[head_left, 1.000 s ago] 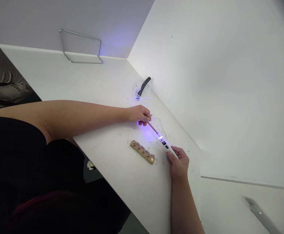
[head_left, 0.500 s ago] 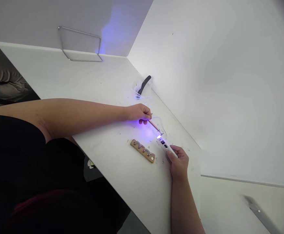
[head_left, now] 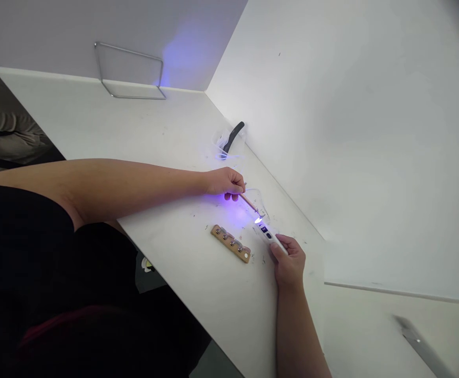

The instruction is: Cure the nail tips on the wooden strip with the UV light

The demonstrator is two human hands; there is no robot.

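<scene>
My left hand (head_left: 226, 182) pinches a thin copper-pink stick (head_left: 248, 202), whose far end carries something small that I cannot make out. That end sits right at the glowing head of a slim white handheld UV lamp (head_left: 268, 233) with a small dark display and a dark button. My right hand (head_left: 290, 260) is wrapped around the lamp's lower end. Below and between the hands lies a small wooden bar (head_left: 230, 244) with a row of several metal studs, with clear pieces along them. Violet light spreads over the table beside my left fingers.
A black curved handle (head_left: 235, 136) rests in or on a clear plastic wrapping near the wall. A bent metal wire frame (head_left: 133, 97) stands by the panel at the back left. Small specks dot the white table (head_left: 182, 226). Part of another person's clothing (head_left: 9, 136) shows at far left.
The lit lamp head has shifted very slightly toward the stick's tip. Both hands are otherwise nearly still.
</scene>
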